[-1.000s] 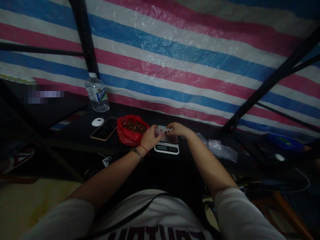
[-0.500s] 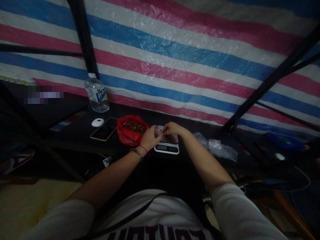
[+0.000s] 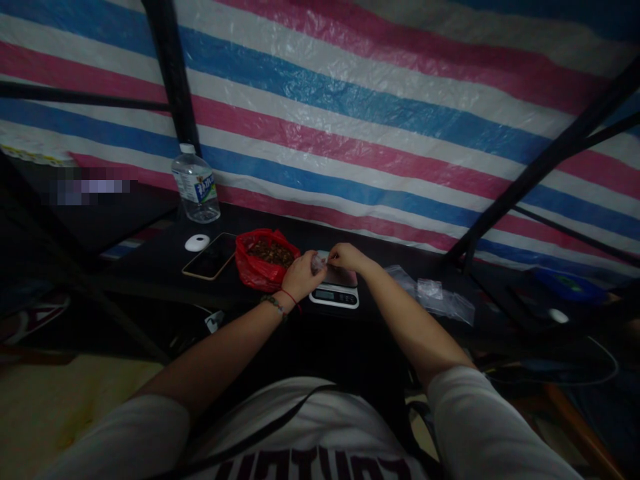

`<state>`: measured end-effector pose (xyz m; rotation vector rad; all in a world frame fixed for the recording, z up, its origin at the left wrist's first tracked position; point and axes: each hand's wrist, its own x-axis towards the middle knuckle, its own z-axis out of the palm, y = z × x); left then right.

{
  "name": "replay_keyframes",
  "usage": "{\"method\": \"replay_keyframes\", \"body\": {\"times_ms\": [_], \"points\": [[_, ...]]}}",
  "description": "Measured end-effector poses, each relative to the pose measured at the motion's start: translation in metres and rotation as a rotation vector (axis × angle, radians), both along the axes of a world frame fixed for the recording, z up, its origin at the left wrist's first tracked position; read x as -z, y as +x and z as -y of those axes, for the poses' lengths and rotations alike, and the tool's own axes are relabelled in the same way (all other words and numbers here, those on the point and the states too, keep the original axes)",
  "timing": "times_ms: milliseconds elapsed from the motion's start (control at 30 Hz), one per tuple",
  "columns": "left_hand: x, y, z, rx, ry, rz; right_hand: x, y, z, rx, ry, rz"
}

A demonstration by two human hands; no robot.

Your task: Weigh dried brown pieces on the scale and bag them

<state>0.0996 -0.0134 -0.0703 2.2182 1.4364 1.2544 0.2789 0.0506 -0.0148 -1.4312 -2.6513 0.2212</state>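
My left hand [image 3: 300, 275] and my right hand [image 3: 345, 255] meet over a small digital scale [image 3: 334, 293] on a dark table [image 3: 165, 267]. Both pinch a small clear plastic bag [image 3: 319, 262] held just above the scale's platform. Its contents are too dim to make out. A red plastic bag [image 3: 257, 267] full of small brown pieces sits open just left of my left hand.
A phone [image 3: 210, 256] lies face up left of the red bag, with a small white round object [image 3: 197, 243] and a water bottle [image 3: 196, 185] behind it. Several empty clear bags [image 3: 435, 295] lie right of the scale. A striped tarp [image 3: 380, 120] hangs behind.
My right hand has drawn in leftward toward my left hand along the small bag's top. The view shifted slightly.
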Motion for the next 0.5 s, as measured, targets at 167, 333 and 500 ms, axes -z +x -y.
{"method": "replay_keyframes", "body": {"times_ms": [167, 333, 500], "points": [[0.0, -0.001, 0.0, 0.002, -0.002, -0.011, 0.004, 0.004, -0.002, 0.033, -0.005, -0.08], [-0.001, 0.0, 0.001, 0.005, -0.023, -0.015, -0.006, 0.0, 0.004, 0.082, -0.021, -0.361], [-0.003, 0.001, 0.002, -0.005, -0.046, -0.02, -0.02, -0.018, 0.024, -0.047, -0.123, -0.542]]}}
